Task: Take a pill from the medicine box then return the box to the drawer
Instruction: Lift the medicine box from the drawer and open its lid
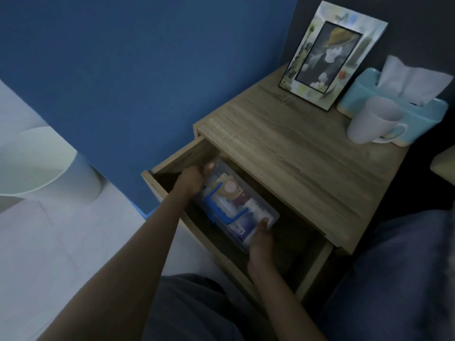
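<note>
The medicine box (236,203) is a clear plastic case with a blue handle and small packets and bottles inside. It lies inside the open top drawer (172,163) of a wooden nightstand. My left hand (193,179) grips the box's far end, and my right hand (261,238) grips its near end, thumb on the lid. No loose pill is visible.
On the nightstand top (295,148) stand a picture frame (332,55), a blue tissue box (394,104) and a white mug (371,121). A blue wall is to the left, a white round object (46,166) on the pale floor, dark bedding at the right.
</note>
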`<state>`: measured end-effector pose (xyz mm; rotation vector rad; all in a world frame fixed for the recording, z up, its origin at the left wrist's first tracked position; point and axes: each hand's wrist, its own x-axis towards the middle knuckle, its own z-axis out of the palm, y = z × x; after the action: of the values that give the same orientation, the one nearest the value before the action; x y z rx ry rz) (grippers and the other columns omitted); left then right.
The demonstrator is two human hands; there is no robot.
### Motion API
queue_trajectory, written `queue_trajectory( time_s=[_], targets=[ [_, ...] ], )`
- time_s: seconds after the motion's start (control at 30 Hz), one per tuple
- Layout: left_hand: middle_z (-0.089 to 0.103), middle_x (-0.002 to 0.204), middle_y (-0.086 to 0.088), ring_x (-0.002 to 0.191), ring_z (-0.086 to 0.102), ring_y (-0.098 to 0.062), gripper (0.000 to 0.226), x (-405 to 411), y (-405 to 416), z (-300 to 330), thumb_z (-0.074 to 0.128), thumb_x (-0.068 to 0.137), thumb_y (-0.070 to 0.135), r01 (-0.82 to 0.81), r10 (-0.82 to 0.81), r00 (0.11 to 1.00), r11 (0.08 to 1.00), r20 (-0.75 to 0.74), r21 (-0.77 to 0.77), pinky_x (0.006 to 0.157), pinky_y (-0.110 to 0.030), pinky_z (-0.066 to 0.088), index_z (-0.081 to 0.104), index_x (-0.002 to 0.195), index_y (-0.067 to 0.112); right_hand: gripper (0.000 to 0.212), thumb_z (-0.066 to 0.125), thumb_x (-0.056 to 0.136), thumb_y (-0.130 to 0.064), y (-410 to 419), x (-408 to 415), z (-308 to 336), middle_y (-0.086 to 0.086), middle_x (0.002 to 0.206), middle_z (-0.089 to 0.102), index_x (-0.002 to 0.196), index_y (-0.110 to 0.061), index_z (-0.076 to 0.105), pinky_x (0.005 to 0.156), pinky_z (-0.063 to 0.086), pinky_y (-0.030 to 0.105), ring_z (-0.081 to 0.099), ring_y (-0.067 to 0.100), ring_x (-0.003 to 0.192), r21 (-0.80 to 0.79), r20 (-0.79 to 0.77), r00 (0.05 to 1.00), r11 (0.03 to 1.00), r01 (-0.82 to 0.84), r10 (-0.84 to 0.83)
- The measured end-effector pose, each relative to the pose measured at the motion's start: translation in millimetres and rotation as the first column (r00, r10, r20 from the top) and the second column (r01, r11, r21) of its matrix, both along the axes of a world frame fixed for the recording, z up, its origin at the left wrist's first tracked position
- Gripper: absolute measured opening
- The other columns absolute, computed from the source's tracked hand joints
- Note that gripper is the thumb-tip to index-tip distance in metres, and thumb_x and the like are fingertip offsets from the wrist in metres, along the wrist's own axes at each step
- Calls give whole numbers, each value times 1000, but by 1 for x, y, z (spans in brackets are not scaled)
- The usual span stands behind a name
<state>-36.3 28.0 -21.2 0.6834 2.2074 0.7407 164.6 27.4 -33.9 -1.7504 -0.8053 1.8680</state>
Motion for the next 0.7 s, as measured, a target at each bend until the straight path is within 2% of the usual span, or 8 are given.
queue_trajectory(
  time_s=[0.1, 0.2, 0.27, 0.37, 0.43, 0.5, 0.63, 0.7],
  targets=[
    [67, 106, -18, 93, 63, -26, 47, 0, -7, 15, 36, 98, 44, 27, -25, 998, 999, -49, 26, 87, -39, 48, 61, 109, 5, 50, 37, 97, -46, -9, 2, 12, 10, 131, 57, 142, -25, 39, 92, 45, 41, 59, 25, 114, 7, -38, 999, 1000, -3, 3],
    [65, 117, -21, 107, 60, -33, 49, 2, -13, 37, 36, 99, 42, 41, -32, 991, 997, -133, 66, 87, -37, 43, 59, 122, 5, 50, 36, 98, -45, -15, 4, 26, 11, 133, 56, 144, -25, 36, 96, 44, 43, 58, 26, 117, 31, -89, 996, 999, -19, 21],
    [66, 108, -24, 99, 61, -35, 51, 2, -16, 50, 36, 99, 42, 49, -34, 981, 996, -188, 74, 73, -32, 41, 59, 123, 4, 50, 36, 99, -43, -19, 4, 36, 11, 133, 56, 145, -24, 35, 98, 44, 44, 58, 27, 117, 51, -108, 994, 998, -29, 34],
    [53, 62, -10, 65, 55, -32, 58, 3, -19, 69, 38, 97, 48, 39, -23, 975, 997, -221, 67, 52, -29, 29, 64, 84, -2, 48, 35, 100, -41, -22, 4, 52, 11, 129, 58, 143, -22, 36, 84, 49, 36, 61, 24, 110, 78, -128, 991, 996, -35, 45],
    [42, 54, -3, 57, 45, -24, 57, 4, -20, 80, 38, 96, 50, -6, 26, 973, 996, -231, 87, 54, -31, 28, 44, 56, 9, 47, 35, 100, -41, -21, 5, 62, 9, 124, 60, 142, -21, 38, 71, 47, 28, 62, 22, 105, 89, -132, 991, 996, -25, 37],
    [50, 60, -7, 66, 46, -23, 56, 4, -22, 93, 37, 97, 49, -6, 32, 965, 995, -259, 101, 65, -30, 30, 40, 55, 11, 46, 35, 99, -42, -19, 5, 74, 5, 116, 61, 141, -21, 40, 70, 48, 29, 63, 19, 99, 99, -135, 990, 995, -10, 24],
    [63, 94, -23, 96, 59, -33, 55, 3, -29, 121, 36, 99, 44, -26, 83, 946, 983, -313, 181, 76, -32, 36, 62, 82, 0, 45, 38, 97, -44, -9, 4, 103, 4, 110, 64, 136, -22, 45, 73, 53, 31, 66, 19, 96, 118, -124, 991, 993, -31, 46],
    [64, 98, -26, 102, 59, -38, 56, 3, -27, 136, 34, 98, 46, -39, 102, 936, 981, -337, 188, 78, -34, 37, 61, 79, 1, 44, 41, 97, -45, 2, 3, 118, 5, 108, 65, 133, -21, 48, 73, 54, 31, 67, 20, 96, 119, -126, 990, 992, -49, 64]
  ],
)
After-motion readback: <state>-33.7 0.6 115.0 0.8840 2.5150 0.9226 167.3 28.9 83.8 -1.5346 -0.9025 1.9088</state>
